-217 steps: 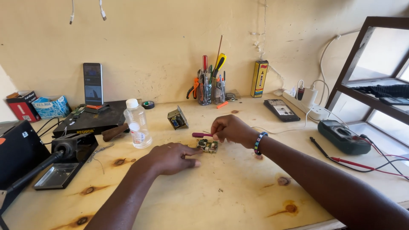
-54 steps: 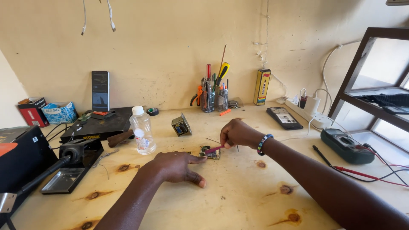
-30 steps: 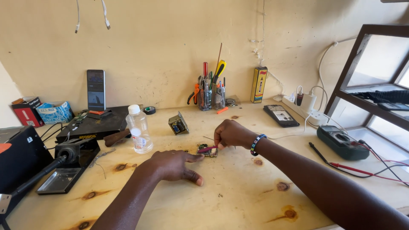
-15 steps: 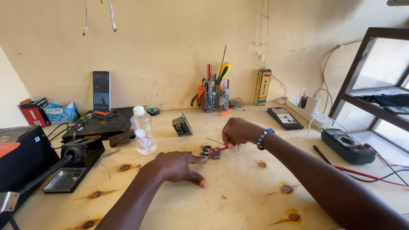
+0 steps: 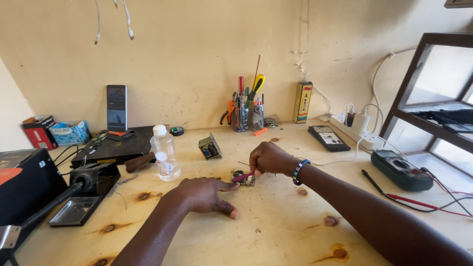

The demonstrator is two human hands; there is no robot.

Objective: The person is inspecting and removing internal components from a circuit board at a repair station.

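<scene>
1. Just under the fingers of both hands, near the middle of the pale wooden surface (image 5: 276,221): small circuit board (image 5: 244,178), lying flat
2. Left hand (image 5: 204,194) spread palm down, fingers wide and flat, index tip pressed against the near edge of the board; nothing gripped
3. Right hand (image 5: 268,158) curled tight, fingers closed on a thin red-handled tool (image 5: 242,177), tip angled down onto the board; beaded bracelet (image 5: 299,172) at the wrist
4. Beyond the left fingers: clear plastic bottle (image 5: 164,158) with white cap, upright, near but apart; farther left, a soldering stand (image 5: 81,197) and a black box (image 5: 22,184)
5. Beyond the right fingers: small boxy metal part (image 5: 209,147), then a cup of hand tools (image 5: 246,111) by the wall; well right of them, a multimeter (image 5: 398,169) with red and black leads
6. Best handled, at a guess, with steady downward pressure from the left index so the board cannot skate, a low tool angle, short controlled strokes, wrist braced on the surface
7. Likely slip: tool tip skidding off toward the holding fingertip
</scene>
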